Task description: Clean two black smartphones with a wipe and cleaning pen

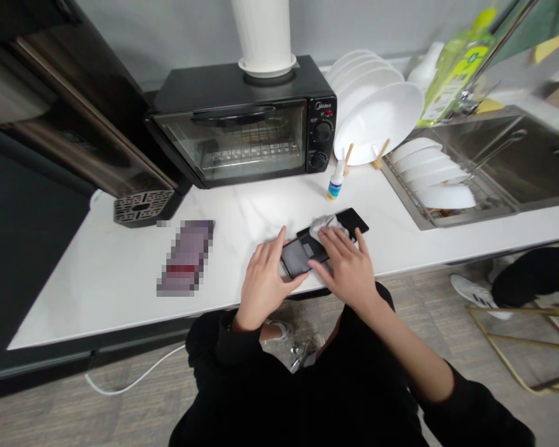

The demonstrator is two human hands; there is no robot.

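Observation:
On the counter before me lies a black smartphone [295,257], tilted up to the right. My left hand [264,273] grips its left end, thumb along the near edge and fingers at the far side. Under the fingers of my right hand [349,264] is a crumpled white tissue [323,225], pressed onto the phone's surface. Another flat black piece [353,220] sticks out beyond the tissue at the right; whether it is separate from the phone is hidden. Behind them stands a small white spray bottle [334,181] with a blue and yellow label.
A blurred-out purple rectangular item [186,257] lies to the left. At the back are a toaster oven [242,139], a white pot [263,31] on it, and racked white plates [377,118]. The sink [535,146] is right, a dark machine [88,105] left. Another person's shoe [477,297] shows below.

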